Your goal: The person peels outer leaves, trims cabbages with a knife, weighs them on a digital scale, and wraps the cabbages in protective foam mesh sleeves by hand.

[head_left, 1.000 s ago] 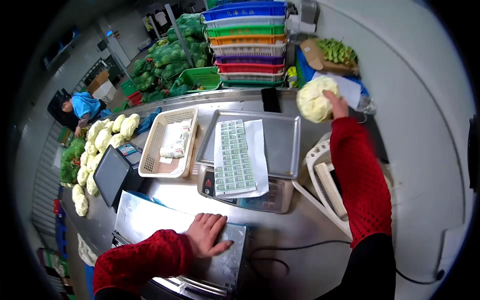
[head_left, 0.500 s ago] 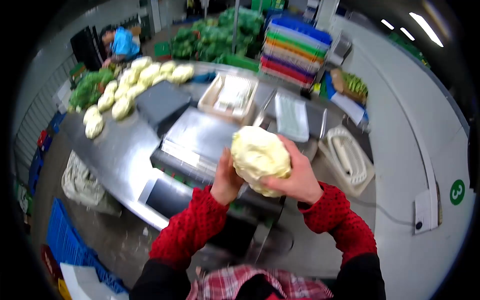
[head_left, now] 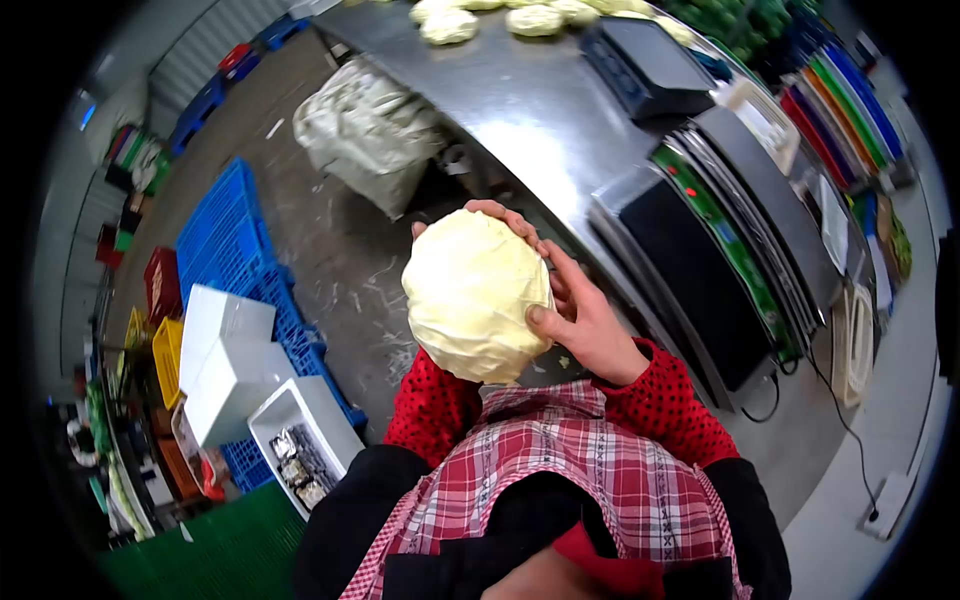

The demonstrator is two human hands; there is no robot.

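Note:
A pale round cabbage head [head_left: 472,300] is held in front of my chest. My left hand [head_left: 512,222] supports it from behind; only fingertips at its upper edge show, the palm being hidden. On the cabbage's right side my right hand [head_left: 598,335] presses with thumb and fingers. Both hands are closed on it. To the right of my hands stands a steel table [head_left: 540,110] carrying a dark machine [head_left: 715,260] with a green strip and red buttons.
More cabbages [head_left: 448,27] lie along the table's far edge, near a dark scale [head_left: 645,65]. A whitish sack [head_left: 365,130] stands on the floor. Blue crates [head_left: 225,230], white foam boxes [head_left: 225,350] and a green mat [head_left: 220,550] are at left. Stacked coloured crates [head_left: 850,110] stand at right.
My view has swung left and down, off the table. The cabbage has come from over the machine to in front of my body, still in both hands.

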